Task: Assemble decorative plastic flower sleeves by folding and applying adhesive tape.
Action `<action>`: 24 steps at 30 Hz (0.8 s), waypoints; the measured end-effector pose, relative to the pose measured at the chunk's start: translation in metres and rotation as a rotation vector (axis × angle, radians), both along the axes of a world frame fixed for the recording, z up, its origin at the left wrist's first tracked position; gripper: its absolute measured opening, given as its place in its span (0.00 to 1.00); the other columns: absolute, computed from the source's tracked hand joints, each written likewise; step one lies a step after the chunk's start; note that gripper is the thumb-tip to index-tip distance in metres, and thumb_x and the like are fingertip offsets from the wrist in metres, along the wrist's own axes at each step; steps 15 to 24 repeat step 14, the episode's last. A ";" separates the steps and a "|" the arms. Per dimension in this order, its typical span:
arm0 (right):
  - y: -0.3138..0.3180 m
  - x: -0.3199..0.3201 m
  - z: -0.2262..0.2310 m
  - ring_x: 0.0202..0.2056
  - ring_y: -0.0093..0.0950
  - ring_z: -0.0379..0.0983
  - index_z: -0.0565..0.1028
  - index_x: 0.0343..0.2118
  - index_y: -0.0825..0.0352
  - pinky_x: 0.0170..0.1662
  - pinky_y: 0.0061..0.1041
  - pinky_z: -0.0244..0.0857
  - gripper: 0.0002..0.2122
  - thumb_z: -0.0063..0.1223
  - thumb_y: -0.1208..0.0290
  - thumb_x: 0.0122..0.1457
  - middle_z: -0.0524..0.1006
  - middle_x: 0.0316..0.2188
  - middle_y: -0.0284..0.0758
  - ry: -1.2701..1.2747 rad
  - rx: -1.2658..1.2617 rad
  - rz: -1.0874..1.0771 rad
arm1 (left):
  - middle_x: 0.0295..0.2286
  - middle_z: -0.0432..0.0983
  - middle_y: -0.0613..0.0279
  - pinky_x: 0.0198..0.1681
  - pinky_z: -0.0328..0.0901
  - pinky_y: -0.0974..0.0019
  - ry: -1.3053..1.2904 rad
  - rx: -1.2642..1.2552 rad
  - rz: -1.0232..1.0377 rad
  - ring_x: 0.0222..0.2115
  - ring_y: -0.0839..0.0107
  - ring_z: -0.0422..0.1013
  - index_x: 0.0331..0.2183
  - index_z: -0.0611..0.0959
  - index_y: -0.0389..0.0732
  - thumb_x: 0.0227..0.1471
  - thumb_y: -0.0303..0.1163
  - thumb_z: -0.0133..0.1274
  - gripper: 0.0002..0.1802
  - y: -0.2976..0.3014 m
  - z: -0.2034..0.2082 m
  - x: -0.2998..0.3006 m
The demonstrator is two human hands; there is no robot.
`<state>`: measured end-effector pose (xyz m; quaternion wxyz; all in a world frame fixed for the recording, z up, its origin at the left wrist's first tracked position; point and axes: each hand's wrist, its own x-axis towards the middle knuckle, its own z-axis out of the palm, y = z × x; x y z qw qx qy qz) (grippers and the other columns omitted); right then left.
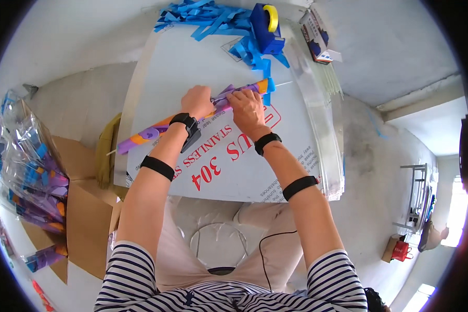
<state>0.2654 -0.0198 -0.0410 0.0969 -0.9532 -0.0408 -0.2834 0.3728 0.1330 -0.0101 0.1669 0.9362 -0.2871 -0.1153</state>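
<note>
A purple and orange sheet rolled into a long, thin bundle (151,133) lies slantwise over a white printed panel (161,83), its far right end higher in the view. Thin white rod tips stick out at both of its ends. My left hand (197,102) is closed on the middle of the bundle, with the fingers partly hidden. Just to its right, my right hand (248,109) presses bent fingers over the roll. A blue strip (267,86) lies at the bundle's right end.
Many blue strips (203,16) are heaped at the panel's far edge beside a blue tape dispenser (268,31). A small printed box (315,39) stands at the far right. On the left, a cardboard box (88,223) adjoins plastic-wrapped purple bundles (36,182).
</note>
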 end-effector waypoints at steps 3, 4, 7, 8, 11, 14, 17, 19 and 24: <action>0.001 -0.016 0.003 0.52 0.36 0.67 0.76 0.49 0.58 0.53 0.41 0.59 0.21 0.56 0.78 0.49 0.75 0.49 0.26 0.147 -0.086 -0.091 | 0.33 0.81 0.47 0.41 0.70 0.52 -0.052 0.043 0.049 0.37 0.50 0.77 0.32 0.83 0.35 0.39 0.35 0.70 0.18 -0.004 -0.003 -0.009; 0.003 -0.021 0.003 0.52 0.36 0.67 0.76 0.50 0.58 0.53 0.41 0.59 0.21 0.56 0.78 0.50 0.75 0.50 0.26 0.148 -0.068 -0.100 | 0.34 0.81 0.47 0.41 0.71 0.52 -0.034 0.034 0.081 0.37 0.50 0.77 0.32 0.83 0.35 0.39 0.34 0.70 0.18 -0.005 -0.004 -0.013; 0.007 -0.024 -0.001 0.53 0.36 0.67 0.75 0.52 0.58 0.54 0.40 0.60 0.23 0.56 0.79 0.51 0.74 0.53 0.26 0.207 -0.032 -0.139 | 0.35 0.81 0.46 0.42 0.72 0.51 -0.002 -0.025 0.133 0.38 0.48 0.78 0.33 0.84 0.36 0.41 0.31 0.65 0.14 -0.007 -0.008 -0.017; 0.007 -0.024 -0.003 0.55 0.37 0.66 0.75 0.53 0.58 0.56 0.40 0.60 0.23 0.56 0.79 0.51 0.74 0.54 0.26 0.203 0.016 -0.125 | 0.35 0.82 0.46 0.42 0.72 0.50 0.024 -0.066 0.152 0.38 0.46 0.78 0.33 0.86 0.37 0.43 0.29 0.60 0.11 -0.006 -0.010 -0.017; 0.003 -0.027 -0.009 0.59 0.39 0.64 0.75 0.54 0.58 0.59 0.41 0.60 0.23 0.56 0.78 0.52 0.72 0.57 0.27 0.221 0.128 -0.095 | 0.36 0.82 0.46 0.43 0.72 0.50 0.269 -0.053 0.082 0.39 0.46 0.78 0.36 0.86 0.38 0.44 0.29 0.59 0.14 -0.001 -0.010 -0.011; 0.003 -0.028 -0.009 0.62 0.41 0.61 0.74 0.55 0.58 0.63 0.44 0.57 0.23 0.57 0.78 0.54 0.71 0.59 0.35 0.161 0.453 -0.061 | 0.39 0.81 0.42 0.45 0.72 0.50 0.301 -0.137 0.134 0.41 0.47 0.77 0.43 0.86 0.41 0.43 0.34 0.62 0.21 0.000 -0.010 -0.016; 0.003 -0.028 -0.009 0.62 0.41 0.61 0.74 0.55 0.58 0.63 0.44 0.57 0.23 0.57 0.78 0.54 0.71 0.59 0.35 0.161 0.453 -0.061 | 0.39 0.81 0.42 0.45 0.72 0.50 0.301 -0.137 0.134 0.41 0.47 0.77 0.43 0.86 0.41 0.43 0.34 0.62 0.21 0.000 -0.010 -0.016; 0.003 -0.028 -0.009 0.62 0.41 0.61 0.74 0.55 0.58 0.63 0.44 0.57 0.23 0.57 0.78 0.54 0.71 0.59 0.35 0.161 0.453 -0.061 | 0.39 0.81 0.42 0.45 0.72 0.50 0.301 -0.137 0.134 0.41 0.47 0.77 0.43 0.86 0.41 0.43 0.34 0.62 0.21 0.000 -0.010 -0.016; 0.003 -0.028 -0.009 0.62 0.41 0.61 0.74 0.55 0.58 0.63 0.44 0.57 0.23 0.57 0.78 0.54 0.71 0.59 0.35 0.161 0.453 -0.061 | 0.39 0.81 0.42 0.45 0.72 0.50 0.301 -0.137 0.134 0.41 0.47 0.77 0.43 0.86 0.41 0.43 0.34 0.62 0.21 0.000 -0.010 -0.016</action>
